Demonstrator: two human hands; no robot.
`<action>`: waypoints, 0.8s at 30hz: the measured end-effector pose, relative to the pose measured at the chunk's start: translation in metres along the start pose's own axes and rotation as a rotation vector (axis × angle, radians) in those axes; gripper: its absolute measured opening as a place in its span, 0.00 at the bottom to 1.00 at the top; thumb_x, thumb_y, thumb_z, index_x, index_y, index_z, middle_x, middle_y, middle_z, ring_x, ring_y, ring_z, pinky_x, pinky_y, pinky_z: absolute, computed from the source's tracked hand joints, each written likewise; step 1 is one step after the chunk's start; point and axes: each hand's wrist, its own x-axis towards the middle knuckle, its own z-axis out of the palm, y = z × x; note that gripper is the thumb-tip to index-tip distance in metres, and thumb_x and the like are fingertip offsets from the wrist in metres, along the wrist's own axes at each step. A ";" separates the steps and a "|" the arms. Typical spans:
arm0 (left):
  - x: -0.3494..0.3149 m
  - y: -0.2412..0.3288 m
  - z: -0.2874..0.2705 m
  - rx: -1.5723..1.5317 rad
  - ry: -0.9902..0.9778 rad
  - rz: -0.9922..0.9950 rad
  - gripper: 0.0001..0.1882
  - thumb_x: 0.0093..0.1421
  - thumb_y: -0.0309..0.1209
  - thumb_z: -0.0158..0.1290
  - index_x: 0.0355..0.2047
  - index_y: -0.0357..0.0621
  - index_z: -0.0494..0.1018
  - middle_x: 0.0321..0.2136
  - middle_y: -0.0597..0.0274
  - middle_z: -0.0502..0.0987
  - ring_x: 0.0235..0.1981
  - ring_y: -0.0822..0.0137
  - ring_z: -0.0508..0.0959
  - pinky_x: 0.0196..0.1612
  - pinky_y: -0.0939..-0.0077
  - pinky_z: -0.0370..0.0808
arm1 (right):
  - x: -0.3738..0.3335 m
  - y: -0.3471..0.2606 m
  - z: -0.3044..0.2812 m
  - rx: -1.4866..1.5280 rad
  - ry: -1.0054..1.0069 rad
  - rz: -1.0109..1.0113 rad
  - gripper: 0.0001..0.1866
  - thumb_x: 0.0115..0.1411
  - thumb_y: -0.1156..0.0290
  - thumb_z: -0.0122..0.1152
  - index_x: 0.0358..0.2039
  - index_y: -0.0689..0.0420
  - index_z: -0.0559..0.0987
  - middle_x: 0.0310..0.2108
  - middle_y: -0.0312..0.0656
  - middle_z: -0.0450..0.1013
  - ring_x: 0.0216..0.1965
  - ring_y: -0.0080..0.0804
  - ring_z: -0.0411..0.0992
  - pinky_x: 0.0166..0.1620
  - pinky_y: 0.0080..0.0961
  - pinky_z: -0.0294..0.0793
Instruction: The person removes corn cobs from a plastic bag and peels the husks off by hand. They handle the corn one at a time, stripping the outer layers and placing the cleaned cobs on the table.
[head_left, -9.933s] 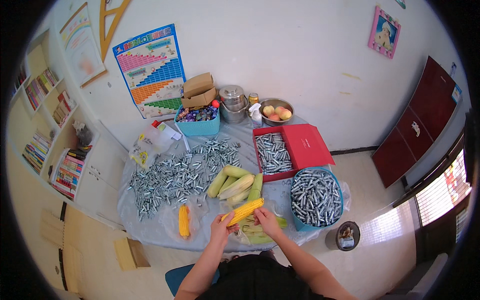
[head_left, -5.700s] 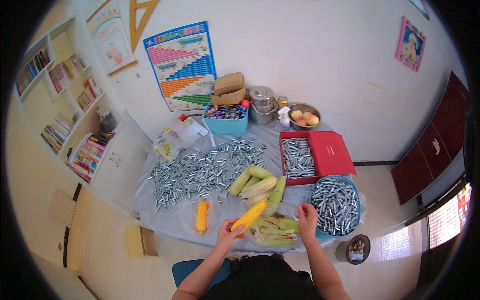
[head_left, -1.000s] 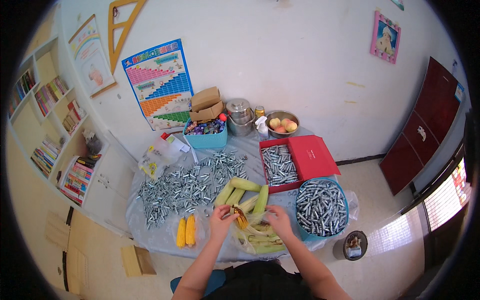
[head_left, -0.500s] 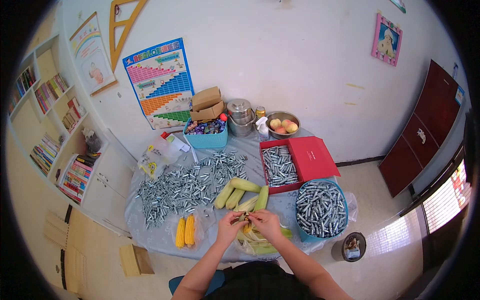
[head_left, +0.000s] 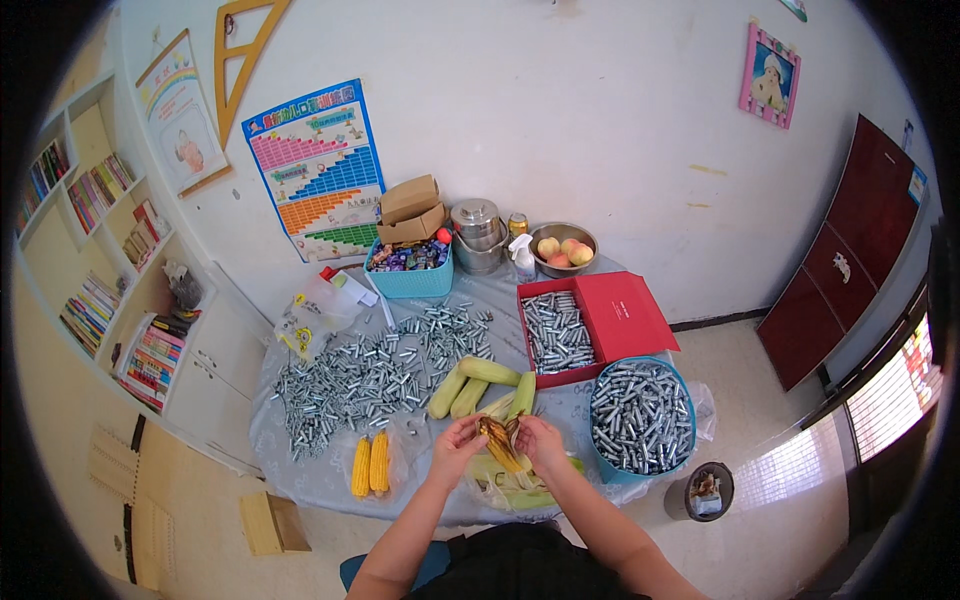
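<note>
Between my two hands is an ear of corn, its yellow kernels showing under dark brown silk at the top. My left hand is closed on the ear's left side. My right hand pinches a dark tuft of silk at the right of the ear. Peeled green husks lie beneath on a plastic bag. Just beyond my hands are several ears of corn in green husks. Left of my left hand, two bare yellow corn cobs rest on a clear bag.
Many small metal cylinders cover the table's left half. More fill a red box and a blue bucket on the right. A turquoise basket, a metal pot and a peach bowl stand behind. A bin sits on the floor.
My hands have moved slightly apart. The brown silk at the ear's top is now spread between them, and more of the yellow ear shows.
</note>
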 end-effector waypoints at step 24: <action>0.006 0.017 -0.033 -0.334 0.240 0.125 0.18 0.58 0.25 0.49 0.49 0.43 0.62 0.42 0.60 0.71 0.42 0.67 0.72 0.46 0.71 0.70 | 0.017 0.016 -0.126 -0.134 0.366 -0.033 0.06 0.54 0.71 0.51 0.32 0.58 0.70 0.28 0.36 0.68 0.30 0.28 0.66 0.36 0.24 0.67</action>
